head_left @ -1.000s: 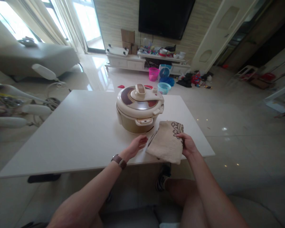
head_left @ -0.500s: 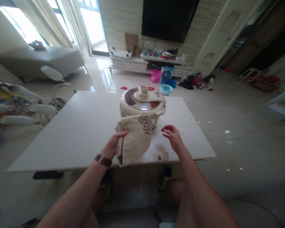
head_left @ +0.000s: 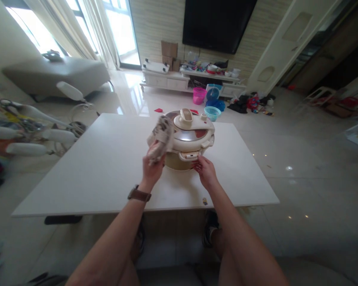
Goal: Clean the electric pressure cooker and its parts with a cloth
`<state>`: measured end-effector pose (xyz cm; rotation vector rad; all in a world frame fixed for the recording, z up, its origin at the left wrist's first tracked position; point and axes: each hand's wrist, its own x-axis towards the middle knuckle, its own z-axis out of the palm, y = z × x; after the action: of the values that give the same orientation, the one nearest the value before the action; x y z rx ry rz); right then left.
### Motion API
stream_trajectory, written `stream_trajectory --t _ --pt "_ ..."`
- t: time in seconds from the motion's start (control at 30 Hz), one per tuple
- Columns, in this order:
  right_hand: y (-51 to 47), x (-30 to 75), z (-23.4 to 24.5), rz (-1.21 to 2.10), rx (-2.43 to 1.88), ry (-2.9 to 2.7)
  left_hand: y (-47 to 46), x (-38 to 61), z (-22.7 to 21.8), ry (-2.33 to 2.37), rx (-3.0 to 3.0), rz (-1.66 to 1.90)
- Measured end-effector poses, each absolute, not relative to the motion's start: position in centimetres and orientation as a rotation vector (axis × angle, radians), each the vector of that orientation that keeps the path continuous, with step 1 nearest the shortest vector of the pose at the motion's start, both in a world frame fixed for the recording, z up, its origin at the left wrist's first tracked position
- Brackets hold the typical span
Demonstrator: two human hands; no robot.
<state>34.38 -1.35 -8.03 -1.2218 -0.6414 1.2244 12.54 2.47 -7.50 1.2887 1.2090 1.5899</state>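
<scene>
A cream electric pressure cooker point(head_left: 207, 135) with a shiny, partly brown lid stands upright on the white table point(head_left: 107, 159). My left hand point(head_left: 153, 170) grips a bunched beige cloth point(head_left: 161, 131) with a dark pattern, held up at the left side of the lid and blurred by motion. Whether the cloth touches the lid I cannot tell. At the cooker's front, my right hand point(head_left: 207, 172) has its fingers closed on the right end of the front handle point(head_left: 187, 156). Its fingertips are partly hidden under that handle.
Near the table's front edge is a small sticker point(head_left: 205, 201). White padded bars of a frame point(head_left: 26, 149) stand at the left. Beyond the table are a turquoise basket point(head_left: 212, 113), a pink basket point(head_left: 199, 95) and a low white cabinet point(head_left: 177, 82).
My left hand has raised the cloth from the cooker's front to the lid's left side, and the cloth is more bunched. My right hand has moved left from open air onto the front handle.
</scene>
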Motion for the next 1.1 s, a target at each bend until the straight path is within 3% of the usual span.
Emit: stream_trajectory --t 0.17,0.5,0.77,1.1 --pt "-0.7 34.4 -8.1 1.249 -1.191 -0.622 2.3 14.8 -6.9 1.178 1.998 1.403" --pt "-1.0 33.8 -8.0 1.194 -1.193 -0.624 5.3 13.7 -8.5 1.515 1.199 1.82" --pt "-0.8 33.5 -9.2 1.139 -1.176 -0.64 2.3 17.3 -4.1 1.144 2.3 1.265" --pt "-1.1 33.6 -8.4 1.209 -1.188 -0.643 6.6 15.6 -6.7 1.396 1.963 1.754"
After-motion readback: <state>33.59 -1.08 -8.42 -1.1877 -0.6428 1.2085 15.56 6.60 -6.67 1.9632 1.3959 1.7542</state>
